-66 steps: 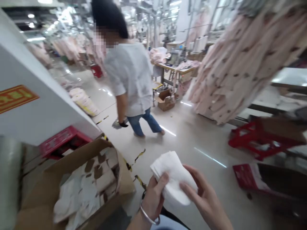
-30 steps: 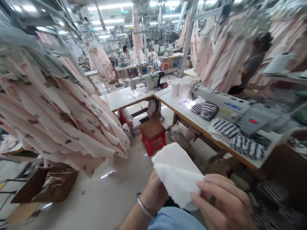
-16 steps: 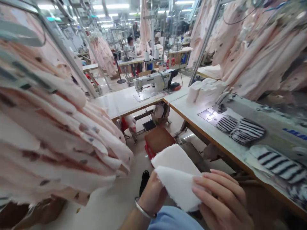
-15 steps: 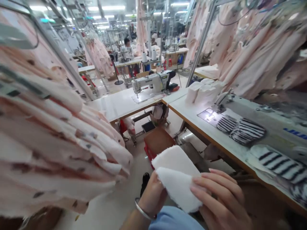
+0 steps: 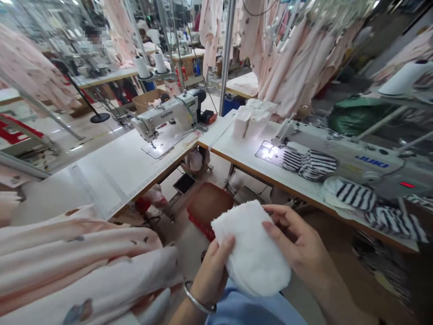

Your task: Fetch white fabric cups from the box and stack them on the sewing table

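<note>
A white fluffy fabric piece (image 5: 255,250), with one straight edge and a rounded opposite end, is held in front of my lap. It looks like more than one layer along its lower edge. My left hand (image 5: 216,266), a silver bangle at its wrist, grips the left side with the thumb on top. At the upper right edge, my right hand (image 5: 294,234) pinches the fabric, thumb on the face and fingers partly hidden behind it.
A white Brother sewing machine (image 5: 169,117) stands ahead, and a Juki machine (image 5: 365,158) is on the right table. Near it lie black-and-white striped pieces (image 5: 318,164) and stacked white pieces (image 5: 250,119). Pink garments (image 5: 101,257) hang at left; a brown-topped stool (image 5: 209,207) stands below.
The view has turned right. The white fabric's folded-over flap now lies flat, and my right hand has shifted from its lower right side to its upper right edge.
</note>
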Demonstrator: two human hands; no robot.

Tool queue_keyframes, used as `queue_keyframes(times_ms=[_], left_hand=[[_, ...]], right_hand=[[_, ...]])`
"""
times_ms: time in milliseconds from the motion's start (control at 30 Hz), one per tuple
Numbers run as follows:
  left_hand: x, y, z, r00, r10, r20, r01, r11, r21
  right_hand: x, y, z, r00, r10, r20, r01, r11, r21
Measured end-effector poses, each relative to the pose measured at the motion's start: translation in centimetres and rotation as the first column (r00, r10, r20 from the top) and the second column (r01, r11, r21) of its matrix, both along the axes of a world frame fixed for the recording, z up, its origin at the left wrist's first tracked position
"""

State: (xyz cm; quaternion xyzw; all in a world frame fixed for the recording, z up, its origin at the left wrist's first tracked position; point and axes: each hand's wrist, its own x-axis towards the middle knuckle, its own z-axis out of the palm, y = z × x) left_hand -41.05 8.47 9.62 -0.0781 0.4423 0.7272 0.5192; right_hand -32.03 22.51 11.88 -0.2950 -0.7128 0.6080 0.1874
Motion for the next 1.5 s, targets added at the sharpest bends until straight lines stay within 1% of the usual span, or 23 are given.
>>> queue_keyframes(times_ms=[67,133,167,233,267,333,400,533,733,833,967,1033,1067,1167,1200,1233,1267,1300,1333,1400,1433,1467,1500], left_hand=[[-1.1,0.6,-0.3,0.998,0.008,0.057,-0.008,1.000,0.009],[-2.2,1.3,-0.5,0.997,0.017,0.074,-0.018,1.000,0.017],[-2.8,1.8,-0.4,0.997,0.020,0.073,-0.022,1.000,0.018],[-4.0,3.0,-0.2,0.998,0.028,0.061,-0.029,1.000,0.012],[-4.7,3.8,-0.1,0.998,0.033,0.050,-0.033,0.999,0.009],[-6.0,5.7,0.1,0.999,0.037,0.017,-0.037,0.999,0.005],[-7.3,8.0,0.1,0.999,0.029,-0.021,-0.029,1.000,0.004],[-9.4,13.6,-0.5,0.996,0.062,-0.057,-0.062,0.998,-0.003],[-11.1,21.5,-1.4,0.979,0.200,0.023,-0.201,0.979,0.027],[-11.8,23.9,-1.7,0.966,0.256,0.034,-0.257,0.966,0.009],[-12.6,25.2,-1.9,0.957,0.289,0.029,-0.289,0.957,0.013],[-12.9,25.4,-1.8,0.952,0.306,0.019,-0.307,0.952,0.015],[-12.9,25.5,-1.8,0.948,0.317,0.008,-0.317,0.948,0.010],[-12.8,25.5,-1.9,0.929,0.357,-0.093,-0.362,0.931,-0.042],[-12.6,25.4,-2.1,0.919,0.364,-0.149,-0.377,0.924,-0.070],[-12.4,25.3,-2.3,0.908,0.361,-0.212,-0.388,0.917,-0.098],[-12.2,25.1,-2.5,0.897,0.347,-0.275,-0.391,0.911,-0.127],[-12.0,24.9,-2.8,0.887,0.322,-0.331,-0.387,0.909,-0.153],[-11.8,24.6,-3.1,0.882,0.293,-0.370,-0.376,0.910,-0.174],[-11.5,24.0,-3.4,0.888,0.248,-0.388,-0.344,0.917,-0.201],[-11.4,23.7,-3.6,0.898,0.239,-0.370,-0.332,0.919,-0.213],[-11.4,23.4,-3.6,0.910,0.240,-0.338,-0.325,0.919,-0.223],[-11.4,23.1,-3.6,0.920,0.257,-0.298,-0.330,0.916,-0.228]], right_hand=[[-1.0,0.5,0.4,1.000,-0.013,0.022,0.015,0.996,-0.086],[-1.9,1.4,0.7,0.999,-0.024,0.024,0.026,0.996,-0.084],[-2.3,2.0,0.7,1.000,-0.019,0.004,0.020,0.999,-0.026],[-3.3,3.5,0.6,0.998,0.042,-0.045,-0.033,0.980,0.198],[-3.8,4.5,0.5,0.994,0.097,-0.057,-0.073,0.940,0.333],[-5.2,6.6,0.1,0.974,0.224,-0.038,-0.169,0.826,0.537],[-6.9,8.9,-0.4,0.952,0.307,-0.019,-0.231,0.754,0.615],[-10.7,14.6,-1.2,0.919,0.389,-0.055,-0.283,0.751,0.597],[-15.2,23.5,-1.3,0.870,0.488,-0.076,-0.406,0.794,0.453],[-16.6,26.4,-1.6,0.844,0.531,-0.073,-0.458,0.785,0.417],[-17.2,28.6,-2.1,0.823,0.557,-0.110,-0.458,0.767,0.450],[-16.9,29.2,-2.1,0.797,0.587,-0.143,-0.434,0.721,0.541],[-16.7,29.2,-2.1,0.773,0.617,-0.148,-0.425,0.676,0.602],[-15.9,28.6,-2.1,0.710,0.699,-0.090,-0.399,0.503,0.767],[-15.7,28.2,-2.2,0.709,0.702,-0.060,-0.392,0.463,0.795],[-15.6,27.6,-2.4,0.719,0.694,-0.041,-0.386,0.447,0.807],[-15.5,27.1,-2.7,0.735,0.676,-0.041,-0.379,0.461,0.802],[-15.4,26.5,-3.0,0.757,0.651,-0.059,-0.367,0.498,0.786],[-15.3,26.1,-3.3,0.784,0.616,-0.084,-0.354,0.554,0.754],[-15.3,25.5,-3.9,0.866,0.487,-0.111,-0.329,0.724,0.607],[-15.3,25.3,-4.2,0.909,0.403,-0.107,-0.310,0.825,0.473],[-15.4,25.4,-4.4,0.942,0.321,-0.100,-0.281,0.915,0.290],[-15.5,25.5,-4.5,0.962,0.257,-0.090,-0.251,0.966,0.067]])
